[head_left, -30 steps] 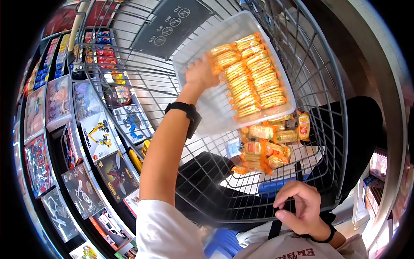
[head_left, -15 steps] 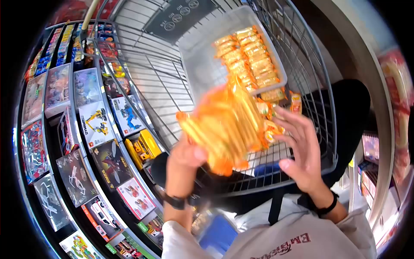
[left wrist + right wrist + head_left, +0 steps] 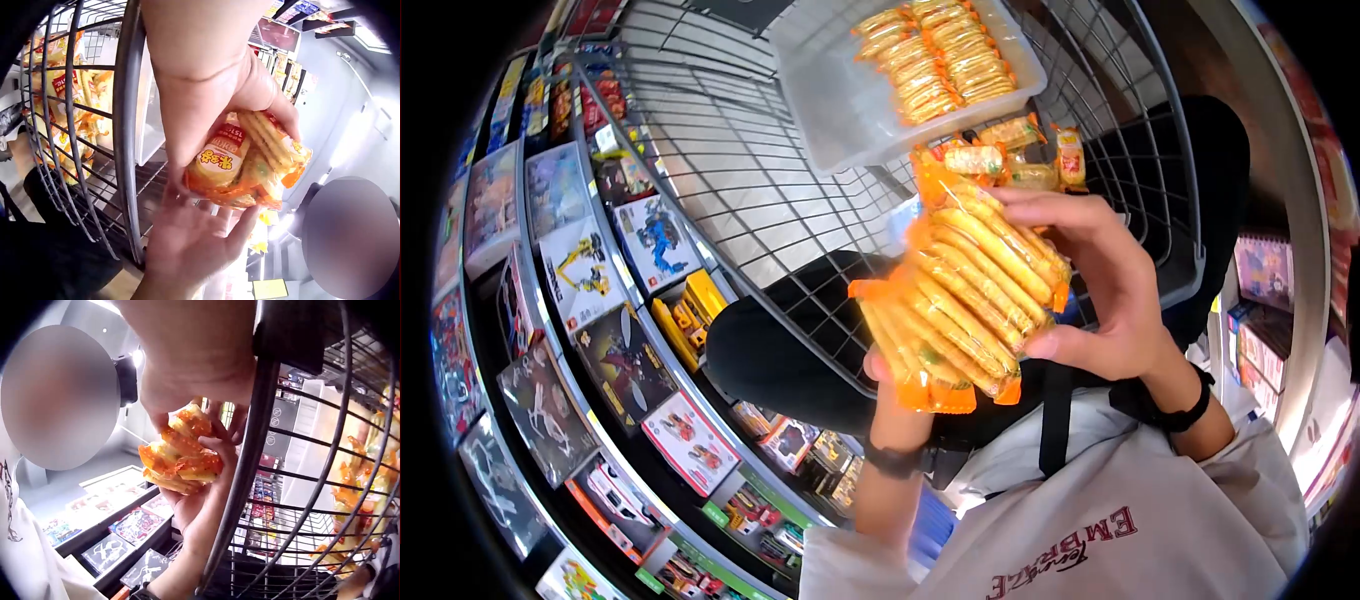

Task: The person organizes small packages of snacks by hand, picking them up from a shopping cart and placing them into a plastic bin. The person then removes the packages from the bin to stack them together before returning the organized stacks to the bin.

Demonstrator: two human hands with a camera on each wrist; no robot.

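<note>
Both hands hold a bunch of cracker packets (image 3: 960, 290), several flat yellow pieces in clear wrappers with orange ends. My left hand (image 3: 215, 78) has its fingers and thumb curled round the bunch; in the head view it is mostly hidden behind the packets. At the other end, my right hand (image 3: 1105, 275) grips them with fingers over the far side and thumb on the near side. Further away in the shopping cart (image 3: 1200, 265) sits a translucent plastic bin (image 3: 825, 110), its right part lined with two rows of upright packets (image 3: 950, 65).
Loose packets (image 3: 1015, 155) lie in the cart just in front of the bin. On the left, shelves carry boxed toys (image 3: 625, 365) and a yellow toy truck (image 3: 690, 310). A metal-edged shelf (image 3: 1325, 290) stands at the right. The cart's wire rim runs close by both wrists.
The left hand, earlier inside the bin, has brought a bunch of packets back toward the body. The right hand has moved from empty near the cart rim onto the bunch.
</note>
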